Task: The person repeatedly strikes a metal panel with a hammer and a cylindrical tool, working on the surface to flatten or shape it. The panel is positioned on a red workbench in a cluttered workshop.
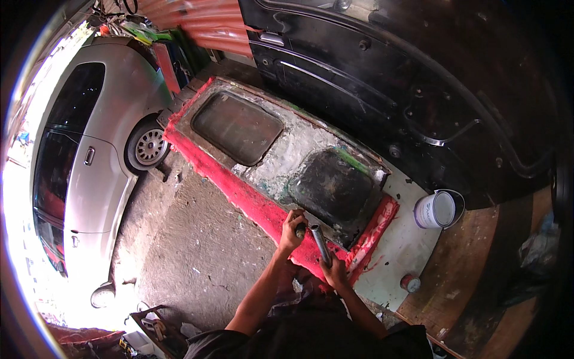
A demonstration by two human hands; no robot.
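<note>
My left hand (292,232) is closed around a short dark handle (300,229), whose other end I cannot make out. My right hand (336,273) grips the lower part of a grey metal tube (320,242), its open upper end close to my left hand. Both hands are over the near edge of a worn panel (287,140) with patchy white and grey residue. Two rounded rectangular recesses, one brownish (237,127) and one blackened (332,185), are set in it. Ragged red padding (239,194) lies under the panel and shows along its near and right edges.
A white paint bucket (434,210) and a small red-rimmed can (410,283) stand to the right by a pale board (394,251). Behind the panel leans a large black vehicle panel (371,84). A silver car (98,137) is parked left on the concrete floor (188,239).
</note>
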